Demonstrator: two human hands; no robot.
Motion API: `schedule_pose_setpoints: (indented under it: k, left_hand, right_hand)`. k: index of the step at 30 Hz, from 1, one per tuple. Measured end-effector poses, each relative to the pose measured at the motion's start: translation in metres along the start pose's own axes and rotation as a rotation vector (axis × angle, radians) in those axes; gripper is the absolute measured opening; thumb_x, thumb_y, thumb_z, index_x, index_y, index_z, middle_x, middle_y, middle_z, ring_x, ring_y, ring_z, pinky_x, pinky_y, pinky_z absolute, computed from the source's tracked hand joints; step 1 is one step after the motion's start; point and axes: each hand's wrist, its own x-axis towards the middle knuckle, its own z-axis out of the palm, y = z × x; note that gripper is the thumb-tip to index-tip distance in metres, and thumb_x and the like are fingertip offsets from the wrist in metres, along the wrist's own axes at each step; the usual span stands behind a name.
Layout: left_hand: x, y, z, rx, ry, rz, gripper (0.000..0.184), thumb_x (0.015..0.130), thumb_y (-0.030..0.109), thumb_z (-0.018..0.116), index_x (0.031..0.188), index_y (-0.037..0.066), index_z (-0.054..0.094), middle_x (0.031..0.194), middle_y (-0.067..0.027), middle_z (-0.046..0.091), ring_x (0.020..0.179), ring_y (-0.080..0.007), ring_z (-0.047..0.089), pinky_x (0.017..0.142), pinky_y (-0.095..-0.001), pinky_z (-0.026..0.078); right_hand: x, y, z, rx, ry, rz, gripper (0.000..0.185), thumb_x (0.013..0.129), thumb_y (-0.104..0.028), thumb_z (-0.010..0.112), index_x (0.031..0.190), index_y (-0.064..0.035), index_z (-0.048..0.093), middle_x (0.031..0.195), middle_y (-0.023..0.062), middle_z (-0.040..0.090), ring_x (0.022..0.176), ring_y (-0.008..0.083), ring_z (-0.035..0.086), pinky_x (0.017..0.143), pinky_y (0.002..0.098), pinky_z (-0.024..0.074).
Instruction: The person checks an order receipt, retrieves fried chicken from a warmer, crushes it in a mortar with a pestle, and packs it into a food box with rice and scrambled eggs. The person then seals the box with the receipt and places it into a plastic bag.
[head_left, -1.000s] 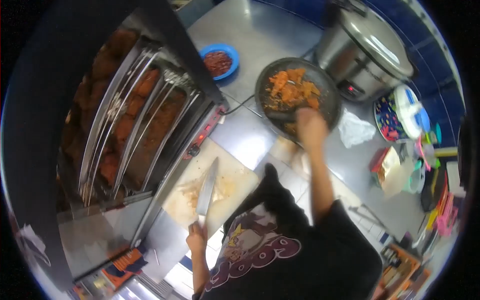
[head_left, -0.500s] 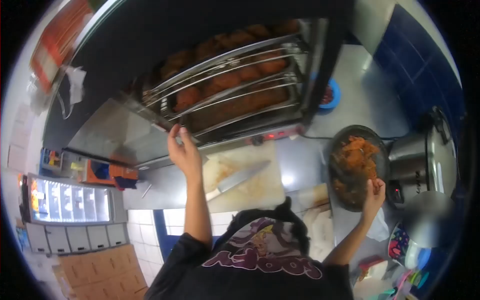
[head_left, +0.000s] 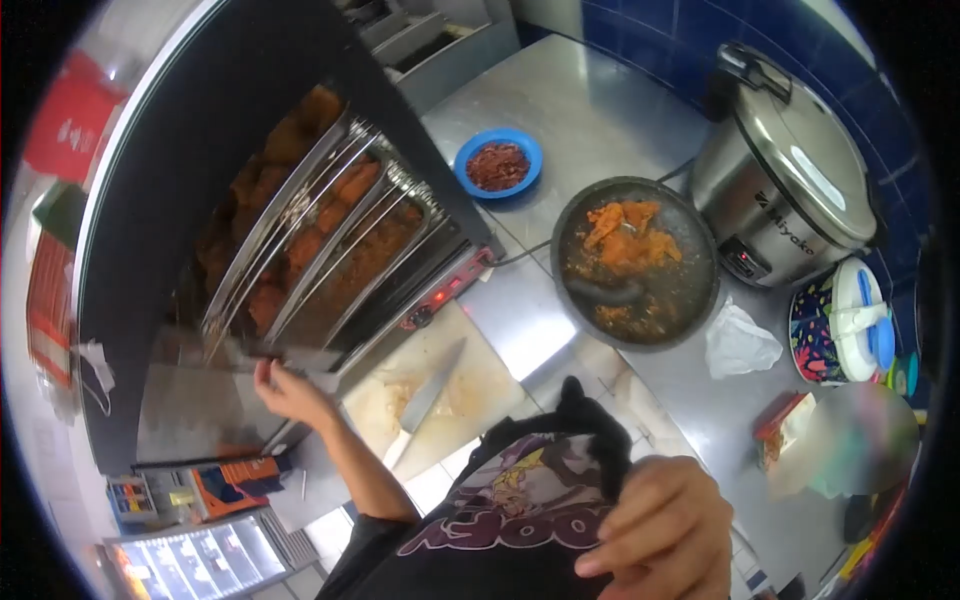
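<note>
My left hand (head_left: 292, 393) is at the edge of the sliding glass door (head_left: 190, 415) of a black food warmer (head_left: 135, 230), its fingertips closed on the edge. Fried pieces (head_left: 340, 200) lie on wire racks inside. My right hand (head_left: 665, 530) is raised close to the camera before my chest, fingers curled in; anything inside them is hidden. A dark round pan (head_left: 690, 290) on the steel counter holds orange-red coated pieces (head_left: 630, 235) and sauce, with a dark handle-like utensil (head_left: 607, 292) in it. A knife (head_left: 430, 395) lies on the stained cutting board (head_left: 490, 375).
A blue bowl (head_left: 537, 150) of dark red bits stands on the steel counter (head_left: 610, 90). Beyond the pan is a large rice cooker (head_left: 790, 170). Crumpled plastic (head_left: 742, 340) and a patterned container (head_left: 815, 335) sit to the right. A lit display fridge (head_left: 200, 560) is lower left.
My right hand has left the pan and come up close to the camera. My left hand stays by the glass door. The view has swung right, showing more of the counter and rice cooker.
</note>
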Motion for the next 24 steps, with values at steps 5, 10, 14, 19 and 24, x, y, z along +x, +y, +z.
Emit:
schedule_pose_setpoints:
  k: [5,10,14,19,24]
  left_hand:
    - [-0.041,0.060,0.042,-0.148,-0.300,0.012,0.030,0.095,0.012,0.060,0.120,-0.005,0.063,0.114,-0.0158,0.068,0.105,-0.0210,0.063,0.094,-0.0330,0.047]
    - [-0.077,0.109,0.096,-0.283,-0.443,0.010,0.034,0.094,0.012,0.062,0.124,-0.004,0.062,0.116,-0.0189,0.067,0.107,-0.0276,0.065,0.094,-0.0365,0.048]
    - [-0.099,0.128,0.127,-0.330,-0.490,0.128,0.035,0.093,0.012,0.062,0.124,-0.003,0.062,0.116,-0.0199,0.067,0.108,-0.0307,0.065,0.093,-0.0386,0.049]
    - [-0.109,0.148,0.143,-0.381,-0.598,0.132,0.038,0.093,0.013,0.062,0.127,-0.004,0.060,0.121,-0.0202,0.066,0.111,-0.0296,0.065,0.096,-0.0371,0.048]
    - [-0.115,0.135,0.114,-0.358,-0.756,0.109,0.041,0.094,0.018,0.063,0.129,-0.004,0.059,0.123,-0.0207,0.067,0.113,-0.0236,0.064,0.097,-0.0341,0.048]
  right_hand:
    - [0.005,-0.001,0.016,0.073,0.007,0.093,0.032,0.083,-0.013,0.078,0.110,-0.0160,0.061,0.103,-0.0029,0.073,0.072,0.0176,0.069,0.054,0.0243,0.0470]
    - [0.004,0.000,0.018,0.019,0.051,0.043,0.030,0.087,-0.010,0.073,0.112,-0.0122,0.058,0.099,-0.0004,0.073,0.063,0.0172,0.063,0.049,0.0262,0.0461]
    - [0.002,0.004,0.001,0.191,-0.015,0.031,0.024,0.091,-0.007,0.068,0.111,-0.0063,0.055,0.094,0.0085,0.073,0.059,0.0198,0.062,0.049,0.0285,0.0472]
    - [-0.023,0.005,-0.018,0.680,0.056,0.340,0.021,0.093,-0.011,0.064,0.109,-0.0006,0.056,0.108,0.0255,0.066,0.069,0.0288,0.067,0.059,0.0357,0.0550]
    - [-0.069,0.032,-0.039,0.219,0.563,0.886,0.020,0.092,-0.003,0.066,0.108,0.0008,0.055,0.109,0.0192,0.067,0.080,0.0210,0.068,0.069,0.0317,0.0577]
